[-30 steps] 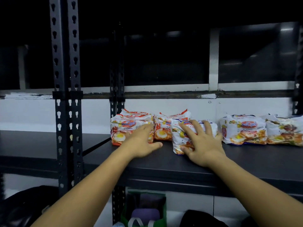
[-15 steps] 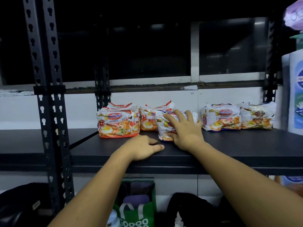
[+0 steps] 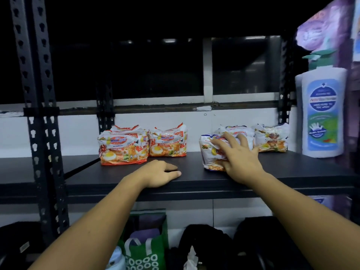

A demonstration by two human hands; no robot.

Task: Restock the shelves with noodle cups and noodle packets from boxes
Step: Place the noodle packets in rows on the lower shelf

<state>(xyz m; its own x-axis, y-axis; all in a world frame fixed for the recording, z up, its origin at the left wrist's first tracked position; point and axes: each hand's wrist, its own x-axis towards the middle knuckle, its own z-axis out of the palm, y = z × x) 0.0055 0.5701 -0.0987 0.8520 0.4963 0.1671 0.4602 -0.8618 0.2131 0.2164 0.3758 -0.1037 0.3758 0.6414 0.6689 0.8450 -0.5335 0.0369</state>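
Note:
Several noodle packets lie in a row on the black shelf [image 3: 194, 178]. Two orange packets [image 3: 122, 147] [image 3: 168, 142] sit at the left. My right hand [image 3: 240, 158] grips a white and blue noodle packet [image 3: 209, 155], fingers spread over its front and thumb at its lower edge. Behind this packet lies another one [image 3: 241, 131], mostly hidden, and one more packet [image 3: 271, 138] sits to the far right. My left hand [image 3: 161, 173] rests on the shelf near its front edge, holding nothing.
A white pump bottle [image 3: 322, 114] stands at the shelf's right end, with a purple package [image 3: 327, 22] above it. Black perforated posts [image 3: 41, 114] rise at the left. Below the shelf are a green bag [image 3: 146, 254] and dark bags [image 3: 206, 246].
My right hand has slid the white and blue packet to the right, away from the orange packets. My left hand came off the orange packet and now rests on the shelf.

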